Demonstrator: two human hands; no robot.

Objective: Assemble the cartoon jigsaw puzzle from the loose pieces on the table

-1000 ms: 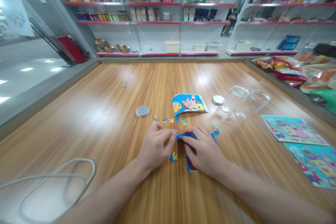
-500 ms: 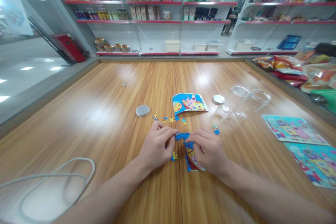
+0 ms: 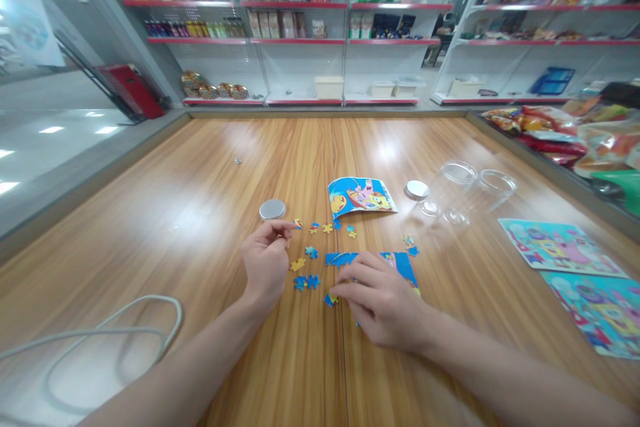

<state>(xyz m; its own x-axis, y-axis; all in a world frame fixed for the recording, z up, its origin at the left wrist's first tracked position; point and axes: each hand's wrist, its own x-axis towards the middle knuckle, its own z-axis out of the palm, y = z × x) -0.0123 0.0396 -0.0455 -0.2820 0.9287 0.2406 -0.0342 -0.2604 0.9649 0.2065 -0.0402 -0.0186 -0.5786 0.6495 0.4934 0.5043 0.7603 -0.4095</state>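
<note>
My left hand (image 3: 266,261) is over the table with its index finger stretched out to a small red, yellow and blue puzzle piece (image 3: 298,223); its other fingers are curled. My right hand (image 3: 384,299) bends over the partly joined puzzle (image 3: 407,268), hiding much of it. The fingertips of that hand are closed at a blue and yellow puzzle piece (image 3: 329,300) left of the joined part. Between my hands lie loose pieces: a yellow one (image 3: 298,265), a light blue one (image 3: 311,252) and blue ones (image 3: 313,281).
A cartoon picture card (image 3: 367,196) lies beyond several loose pieces. Two round lids (image 3: 273,209) (image 3: 417,189) and clear jars (image 3: 453,183) stand on the table. Two picture sheets (image 3: 565,247) lie at right, a white cable (image 3: 173,320) at left. Snack packs (image 3: 545,140) and shelves are behind.
My left hand has moved left and away from the puzzle, uncovering loose pieces and the puzzle's blue top edge. My right hand has shifted left to the blue and yellow piece.
</note>
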